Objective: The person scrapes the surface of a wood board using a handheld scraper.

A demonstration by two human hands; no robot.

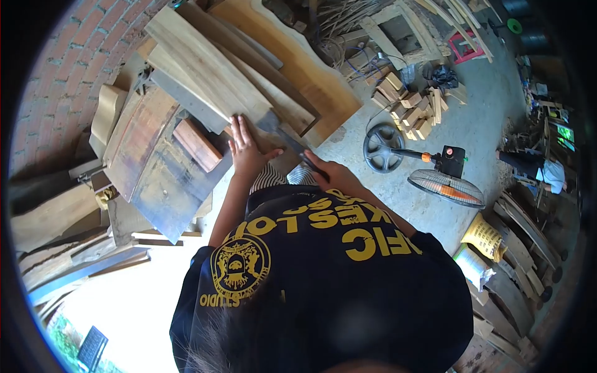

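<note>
My left hand (247,151) lies with its fingers spread, fingertips on the near end of a long pale board (208,62). To the right, my right hand (329,172) is wrapped round the dark handle of a tool (290,142). The tool's flat, wide end touches the board's near end, right of my left hand. Other boards lie beneath and beside the pale one. A reddish wood block (197,145) rests on a worn metal-topped surface (163,202) to the left.
A standing fan (446,188) with a round base is on the floor at right. Behind it lie a pile of wood blocks (410,112) and a red stool (467,48). Sacks (483,237) lie lower right. Another person (551,174) is at far right. A brick wall (74,68) stands at left.
</note>
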